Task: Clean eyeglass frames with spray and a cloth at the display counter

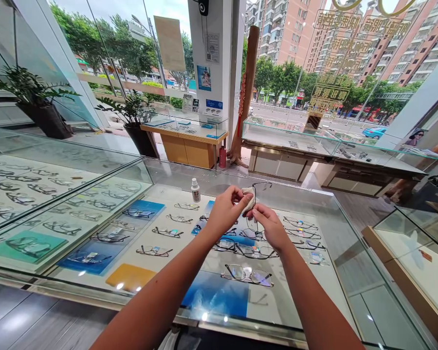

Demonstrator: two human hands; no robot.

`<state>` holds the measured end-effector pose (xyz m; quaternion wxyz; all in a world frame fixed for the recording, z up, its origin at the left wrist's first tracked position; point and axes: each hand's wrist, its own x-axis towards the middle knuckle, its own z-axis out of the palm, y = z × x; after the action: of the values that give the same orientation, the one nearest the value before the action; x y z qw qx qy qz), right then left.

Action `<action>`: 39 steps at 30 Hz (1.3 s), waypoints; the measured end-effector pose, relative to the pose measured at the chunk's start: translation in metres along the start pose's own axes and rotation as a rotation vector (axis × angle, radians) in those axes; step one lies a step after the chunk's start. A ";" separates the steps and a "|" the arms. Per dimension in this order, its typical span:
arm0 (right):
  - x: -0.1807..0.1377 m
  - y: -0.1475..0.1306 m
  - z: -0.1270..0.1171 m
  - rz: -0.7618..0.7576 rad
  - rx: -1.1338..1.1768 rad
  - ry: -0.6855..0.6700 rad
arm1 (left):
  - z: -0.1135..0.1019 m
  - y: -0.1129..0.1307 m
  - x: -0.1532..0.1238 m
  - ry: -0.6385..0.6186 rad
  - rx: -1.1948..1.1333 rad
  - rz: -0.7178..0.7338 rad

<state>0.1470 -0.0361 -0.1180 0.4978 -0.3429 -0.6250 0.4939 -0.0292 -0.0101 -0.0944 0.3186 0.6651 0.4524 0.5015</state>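
Note:
Both my hands are raised over the glass display case (336, 228), close together. My left hand (224, 210) is closed, pinching a small white cloth (248, 194) against a pair of thin dark-framed glasses (259, 186). My right hand (268, 224) is closed on the same glasses from below, with a temple arm hanging down between the hands. A small white bottle (195, 190) stands on the case top just left of my hands. Several pairs of glasses (246, 274) lie on display under the glass.
A longer glass case with more eyewear (29, 194) runs off to the left. Potted plants (135, 121) and other counters (190, 141) stand by the shop windows. Another glass case (416, 253) sits at the right, with wooden floor between.

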 end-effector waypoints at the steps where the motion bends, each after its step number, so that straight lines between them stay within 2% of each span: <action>1: 0.000 0.000 0.000 -0.001 0.002 -0.003 | 0.001 -0.002 0.001 -0.038 -0.077 -0.031; 7: 0.000 0.000 -0.001 0.010 0.059 -0.043 | 0.009 -0.005 0.005 -0.338 -0.518 -0.102; 14: 0.000 0.003 0.002 0.105 0.197 -0.039 | 0.006 -0.002 0.003 -0.446 -0.748 -0.189; 20: -0.002 -0.002 0.008 0.132 0.319 0.010 | 0.003 0.002 0.002 -0.417 -0.804 -0.190; 26: -0.002 0.003 0.006 0.148 0.336 0.026 | 0.002 -0.002 0.003 -0.470 -0.815 -0.196; 34: 0.001 0.008 0.009 0.134 0.210 0.107 | 0.015 -0.005 0.002 -0.257 -0.776 -0.190; 39: 0.002 0.005 0.007 0.087 0.203 0.148 | 0.014 -0.009 0.009 -0.227 -0.781 -0.167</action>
<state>0.1397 -0.0345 -0.1218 0.5529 -0.3532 -0.5179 0.5489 -0.0177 0.0017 -0.1032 0.6346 0.5063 0.2426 0.5312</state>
